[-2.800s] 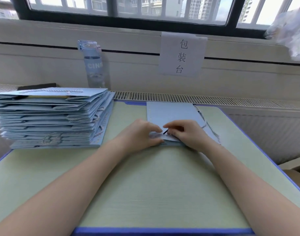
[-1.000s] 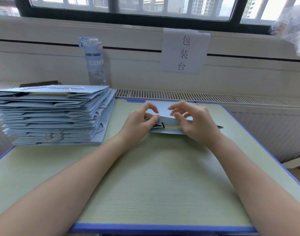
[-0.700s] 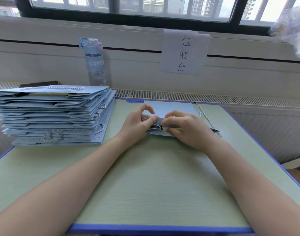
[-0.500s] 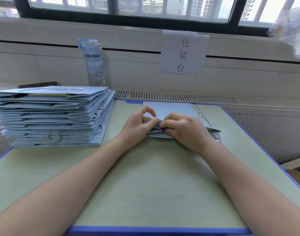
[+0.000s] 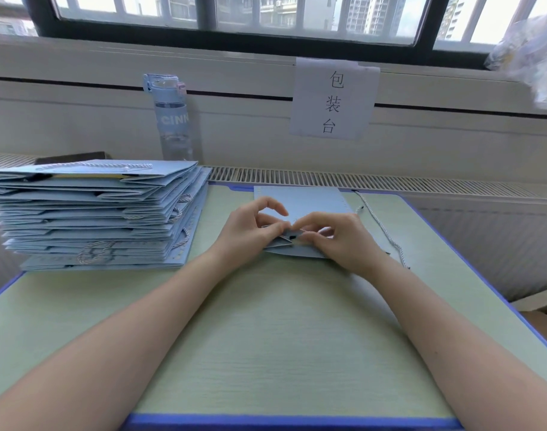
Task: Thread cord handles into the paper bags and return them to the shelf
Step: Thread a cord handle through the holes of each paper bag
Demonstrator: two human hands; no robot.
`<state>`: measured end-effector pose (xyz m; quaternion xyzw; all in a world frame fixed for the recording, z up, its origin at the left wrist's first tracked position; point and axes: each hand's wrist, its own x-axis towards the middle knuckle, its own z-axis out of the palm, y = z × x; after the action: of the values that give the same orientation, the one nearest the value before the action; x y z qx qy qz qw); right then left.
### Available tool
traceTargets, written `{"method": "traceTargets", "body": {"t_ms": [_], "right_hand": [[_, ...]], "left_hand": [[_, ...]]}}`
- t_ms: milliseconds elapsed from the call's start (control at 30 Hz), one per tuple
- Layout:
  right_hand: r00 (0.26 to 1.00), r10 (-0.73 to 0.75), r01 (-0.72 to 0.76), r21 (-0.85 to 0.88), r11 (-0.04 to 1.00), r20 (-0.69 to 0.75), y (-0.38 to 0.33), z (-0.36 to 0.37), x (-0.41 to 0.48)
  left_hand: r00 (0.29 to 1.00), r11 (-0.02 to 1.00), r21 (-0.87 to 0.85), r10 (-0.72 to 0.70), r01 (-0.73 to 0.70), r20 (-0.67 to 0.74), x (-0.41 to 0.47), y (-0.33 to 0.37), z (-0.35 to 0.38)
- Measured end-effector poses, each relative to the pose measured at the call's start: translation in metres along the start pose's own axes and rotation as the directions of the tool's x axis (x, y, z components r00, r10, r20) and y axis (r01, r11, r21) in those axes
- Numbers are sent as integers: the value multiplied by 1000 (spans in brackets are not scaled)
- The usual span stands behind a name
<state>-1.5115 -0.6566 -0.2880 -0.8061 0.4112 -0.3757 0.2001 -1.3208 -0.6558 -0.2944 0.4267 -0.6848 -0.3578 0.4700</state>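
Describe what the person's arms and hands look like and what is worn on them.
Both arms are bare: the left forearm and right forearm show no sleeve up to the picture's edge. The left hand and right hand wear no gloves, and no ring, watch or bracelet shows on either wrist or on any finger.

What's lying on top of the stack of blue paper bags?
A white twisted cord handle lies along the top bag of the stack. Whether its ends are threaded through that bag cannot be seen from this angle.
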Motion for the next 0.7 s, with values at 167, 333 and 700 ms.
{"method": "traceTargets", "body": {"t_ms": [167,333,700], "right_hand": [[986,137,-141,38,989,95,2,-6,0],[967,172,-192,91,977,187,1,-9,-1],[990,103,-115,-117,986,-101,15,-32,0]], "left_hand": [[998,999,33,8,-10,55,-3,2,2],[995,996,86,18,-27,103,-3,-1,0],[999,1000,23,18,-19,36,1,3,-10]]}}
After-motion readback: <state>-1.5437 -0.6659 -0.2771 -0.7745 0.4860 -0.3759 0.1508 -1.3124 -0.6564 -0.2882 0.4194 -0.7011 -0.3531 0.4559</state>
